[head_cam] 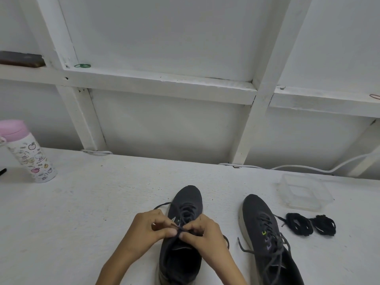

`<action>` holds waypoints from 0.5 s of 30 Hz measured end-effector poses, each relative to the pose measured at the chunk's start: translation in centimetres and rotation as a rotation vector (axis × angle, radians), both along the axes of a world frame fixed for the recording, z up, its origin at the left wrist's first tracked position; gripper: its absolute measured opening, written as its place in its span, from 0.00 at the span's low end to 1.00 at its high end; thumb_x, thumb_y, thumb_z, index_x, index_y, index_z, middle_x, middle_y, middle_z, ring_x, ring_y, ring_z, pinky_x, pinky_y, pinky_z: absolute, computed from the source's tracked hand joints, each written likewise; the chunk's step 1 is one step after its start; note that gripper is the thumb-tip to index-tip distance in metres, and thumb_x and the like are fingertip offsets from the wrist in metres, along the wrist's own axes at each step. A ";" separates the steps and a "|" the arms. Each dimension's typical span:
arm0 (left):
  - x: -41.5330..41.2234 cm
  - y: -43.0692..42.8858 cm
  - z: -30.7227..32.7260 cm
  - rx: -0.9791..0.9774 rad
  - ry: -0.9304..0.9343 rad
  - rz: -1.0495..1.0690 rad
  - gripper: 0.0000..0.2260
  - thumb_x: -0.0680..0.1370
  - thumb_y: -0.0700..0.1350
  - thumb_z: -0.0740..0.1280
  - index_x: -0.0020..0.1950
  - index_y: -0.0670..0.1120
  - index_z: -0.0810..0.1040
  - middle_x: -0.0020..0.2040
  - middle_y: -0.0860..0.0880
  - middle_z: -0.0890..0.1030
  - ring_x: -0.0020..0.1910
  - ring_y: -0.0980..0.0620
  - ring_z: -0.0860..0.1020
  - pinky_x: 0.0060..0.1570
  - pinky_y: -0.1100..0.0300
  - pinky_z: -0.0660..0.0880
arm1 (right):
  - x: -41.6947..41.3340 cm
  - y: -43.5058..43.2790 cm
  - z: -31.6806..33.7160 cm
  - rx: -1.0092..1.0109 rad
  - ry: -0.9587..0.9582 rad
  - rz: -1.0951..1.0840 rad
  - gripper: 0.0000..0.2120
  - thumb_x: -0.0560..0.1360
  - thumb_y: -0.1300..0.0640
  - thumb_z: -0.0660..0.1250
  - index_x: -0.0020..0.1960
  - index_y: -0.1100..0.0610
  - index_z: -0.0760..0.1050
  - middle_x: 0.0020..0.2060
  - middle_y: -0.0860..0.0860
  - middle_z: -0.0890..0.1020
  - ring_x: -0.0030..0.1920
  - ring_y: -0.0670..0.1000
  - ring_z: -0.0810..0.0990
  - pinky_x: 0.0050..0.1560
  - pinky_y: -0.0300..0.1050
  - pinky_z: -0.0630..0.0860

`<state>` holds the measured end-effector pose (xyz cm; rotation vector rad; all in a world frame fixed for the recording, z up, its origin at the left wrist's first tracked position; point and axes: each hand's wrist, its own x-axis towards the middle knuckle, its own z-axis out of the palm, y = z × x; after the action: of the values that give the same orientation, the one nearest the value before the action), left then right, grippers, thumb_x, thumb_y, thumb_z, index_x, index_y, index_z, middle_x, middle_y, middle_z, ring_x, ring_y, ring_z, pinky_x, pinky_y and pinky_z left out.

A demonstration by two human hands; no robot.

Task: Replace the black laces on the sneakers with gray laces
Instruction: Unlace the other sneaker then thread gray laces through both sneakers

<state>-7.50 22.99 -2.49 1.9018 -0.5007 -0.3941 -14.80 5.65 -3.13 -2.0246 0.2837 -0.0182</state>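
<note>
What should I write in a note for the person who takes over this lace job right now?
Left hand and right hand: both pinch the gray lace over the tongue of the middle dark gray mesh sneaker on the white table.
Second dark gray sneaker, to its right: loose gray lace threaded, not tied.
Bundled black laces lie right of that.
Done: black laces out; both sneakers seem threaded with gray.
Left: probably tying both.

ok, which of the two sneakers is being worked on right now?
The left sneaker: both the left hand and right hand pinch its lace above the tongue. The right sneaker lies untouched beside the bundled black laces.
</note>
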 end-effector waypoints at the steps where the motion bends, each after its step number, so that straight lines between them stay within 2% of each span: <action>1: -0.1 0.0 -0.1 -0.004 0.007 0.002 0.11 0.69 0.40 0.78 0.41 0.58 0.86 0.38 0.52 0.82 0.41 0.52 0.81 0.45 0.61 0.78 | 0.0 0.1 0.0 0.008 0.004 -0.001 0.07 0.67 0.48 0.76 0.35 0.36 0.81 0.42 0.49 0.77 0.44 0.47 0.78 0.48 0.49 0.76; 4: -0.2 0.1 -0.4 -0.029 0.029 -0.027 0.10 0.71 0.47 0.75 0.49 0.60 0.84 0.43 0.53 0.84 0.47 0.54 0.82 0.50 0.66 0.76 | -0.1 0.3 0.1 0.052 0.023 0.016 0.03 0.65 0.45 0.74 0.35 0.38 0.80 0.42 0.49 0.76 0.43 0.47 0.78 0.49 0.49 0.75; 7: -0.5 0.1 -0.4 -0.007 -0.031 -0.127 0.11 0.70 0.59 0.74 0.51 0.61 0.83 0.52 0.57 0.82 0.55 0.57 0.79 0.55 0.66 0.73 | -0.1 0.2 -0.1 0.106 0.045 0.012 0.04 0.68 0.52 0.75 0.37 0.45 0.80 0.41 0.48 0.74 0.40 0.40 0.75 0.45 0.38 0.72; 8: -0.5 0.0 -0.4 0.012 -0.068 -0.145 0.12 0.69 0.59 0.74 0.51 0.61 0.83 0.53 0.58 0.81 0.56 0.57 0.78 0.55 0.67 0.72 | -0.1 0.1 0.0 0.148 0.056 0.001 0.05 0.69 0.55 0.75 0.37 0.49 0.81 0.42 0.48 0.74 0.39 0.39 0.74 0.43 0.35 0.71; 10: -0.5 -0.1 -0.2 0.039 -0.127 -0.146 0.10 0.71 0.53 0.74 0.51 0.62 0.82 0.53 0.60 0.80 0.57 0.58 0.76 0.56 0.69 0.70 | -0.1 -0.1 0.4 0.275 0.086 -0.027 0.05 0.68 0.58 0.76 0.35 0.53 0.81 0.42 0.50 0.76 0.39 0.40 0.76 0.44 0.34 0.72; 12: -0.5 -0.2 -0.1 0.054 -0.172 -0.129 0.09 0.71 0.50 0.73 0.49 0.61 0.81 0.52 0.60 0.79 0.56 0.58 0.76 0.55 0.68 0.70 | -0.2 -0.7 1.1 0.392 0.101 -0.022 0.05 0.64 0.55 0.76 0.34 0.54 0.80 0.41 0.50 0.77 0.39 0.42 0.76 0.44 0.35 0.72; 15: -0.5 -0.1 -0.4 0.089 -0.192 -0.109 0.09 0.69 0.54 0.66 0.49 0.60 0.79 0.52 0.60 0.79 0.55 0.58 0.76 0.57 0.62 0.71 | -0.3 -1.5 1.8 0.540 0.122 0.029 0.08 0.62 0.53 0.73 0.34 0.58 0.78 0.35 0.47 0.80 0.36 0.42 0.74 0.40 0.35 0.68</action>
<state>-7.96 22.93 -2.92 2.0144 -0.7268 -0.3104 -15.09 4.11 -1.30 -1.4945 0.2990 0.1819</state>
